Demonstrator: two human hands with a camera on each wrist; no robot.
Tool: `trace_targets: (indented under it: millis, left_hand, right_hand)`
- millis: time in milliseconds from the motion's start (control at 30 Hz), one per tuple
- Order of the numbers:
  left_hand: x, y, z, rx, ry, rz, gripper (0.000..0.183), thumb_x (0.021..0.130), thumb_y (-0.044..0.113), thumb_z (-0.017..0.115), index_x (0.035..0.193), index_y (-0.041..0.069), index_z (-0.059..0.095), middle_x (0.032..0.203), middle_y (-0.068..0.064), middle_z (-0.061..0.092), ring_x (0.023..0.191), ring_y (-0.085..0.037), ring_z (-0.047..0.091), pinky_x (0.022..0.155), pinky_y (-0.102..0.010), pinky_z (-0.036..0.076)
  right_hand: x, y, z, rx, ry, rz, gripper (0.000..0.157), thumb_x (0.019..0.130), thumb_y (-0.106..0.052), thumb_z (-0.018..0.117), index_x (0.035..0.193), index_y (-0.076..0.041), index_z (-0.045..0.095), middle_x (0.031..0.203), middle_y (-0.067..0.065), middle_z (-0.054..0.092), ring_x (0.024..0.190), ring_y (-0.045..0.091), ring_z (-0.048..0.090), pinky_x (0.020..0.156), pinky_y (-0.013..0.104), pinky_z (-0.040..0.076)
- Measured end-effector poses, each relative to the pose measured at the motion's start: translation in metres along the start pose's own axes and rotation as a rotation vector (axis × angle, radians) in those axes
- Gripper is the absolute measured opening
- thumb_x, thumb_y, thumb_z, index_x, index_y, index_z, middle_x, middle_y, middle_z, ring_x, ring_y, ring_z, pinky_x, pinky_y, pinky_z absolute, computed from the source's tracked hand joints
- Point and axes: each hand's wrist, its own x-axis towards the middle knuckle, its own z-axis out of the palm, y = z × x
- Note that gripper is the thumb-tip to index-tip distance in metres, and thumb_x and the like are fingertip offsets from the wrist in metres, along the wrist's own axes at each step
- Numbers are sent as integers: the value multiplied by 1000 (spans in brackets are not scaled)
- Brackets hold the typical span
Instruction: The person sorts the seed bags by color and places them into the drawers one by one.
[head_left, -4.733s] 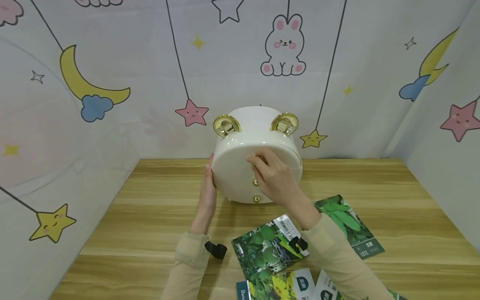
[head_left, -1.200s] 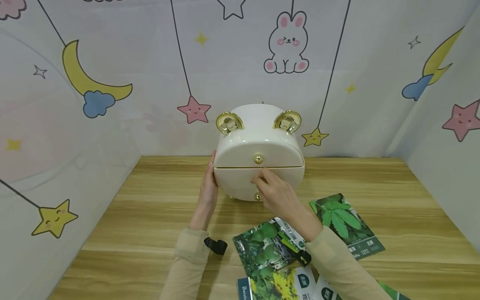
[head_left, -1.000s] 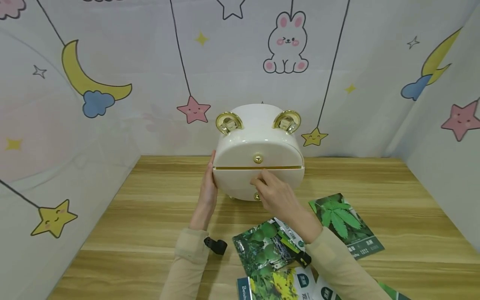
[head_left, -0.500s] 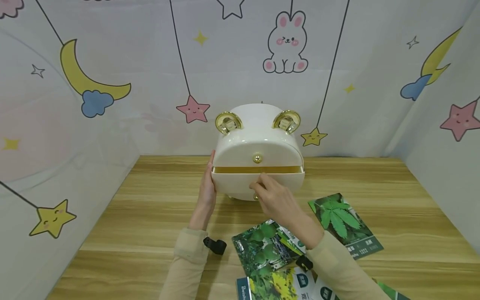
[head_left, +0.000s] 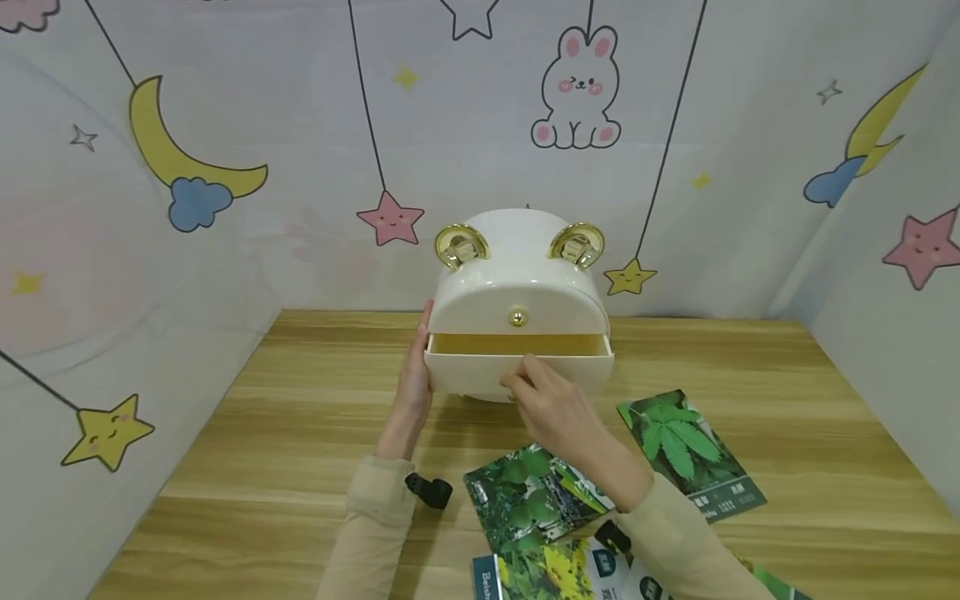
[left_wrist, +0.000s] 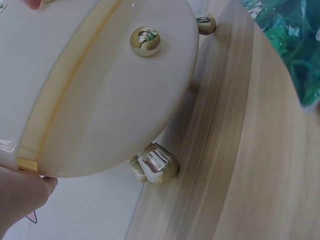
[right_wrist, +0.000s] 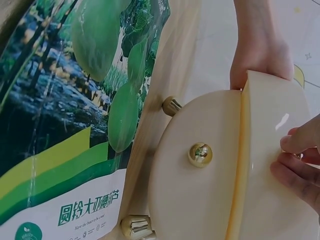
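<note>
A white round drawer box (head_left: pixel 525 287) with gold ears and gold feet stands at the back of the table. Its middle drawer (head_left: pixel 465 375) is partly pulled out, and a yellowish inside shows. My right hand (head_left: pixel 558 412) pinches that drawer's gold knob (right_wrist: pixel 298 156) between thumb and fingers; the knob is hidden in the head view. My left hand (head_left: pixel 414 379) rests along the box's left side with fingers extended. The top drawer, with its gold knob (head_left: pixel 517 317), is closed. Below, the bottom drawer's knob (left_wrist: pixel 145 41) shows in the left wrist view.
Several seed packets lie in front: one with green gourds (head_left: pixel 517 496), one with yellow flowers (head_left: pixel 558 571), one with a green leaf (head_left: pixel 686 450). Patterned cloth walls (head_left: pixel 480 167) stand behind and beside the wooden table (head_left: pixel 300 467).
The middle drawer, closed at first, has slid out toward me. My right hand has moved down from higher on the front, then back with the drawer. The left hand stays on the side.
</note>
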Motion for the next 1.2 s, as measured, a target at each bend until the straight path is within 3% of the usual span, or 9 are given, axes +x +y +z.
trace_targets:
  millis: [200,467,1200]
  left_hand:
    - [3,-6,-3,-30,-8,-19,43,98,47,21,141,43,21,150,24,13,141,-3,7,116,-39,13]
    - [2,-2,-4,-37,-33,-59,43,99,45,18,142,45,18,151,22,11,140,-6,10,112,-39,19]
    - [0,5,0,-45,-83,-15,48,100,41,16,146,34,8,154,15,3,143,-10,-1,118,-42,3]
  right_hand:
    - [-2,-2,-2,-7,9,1,16,86,-1,52,98,-6,62,84,2,48,70,11,43,54,14,41]
    - [-5,-4,-4,-8,4,3,17,83,1,54,96,-7,63,84,2,48,70,10,43,52,13,40]
    - [-11,-14,-12,4,22,-20,19,82,3,52,93,-7,64,82,0,47,66,9,41,49,11,35]
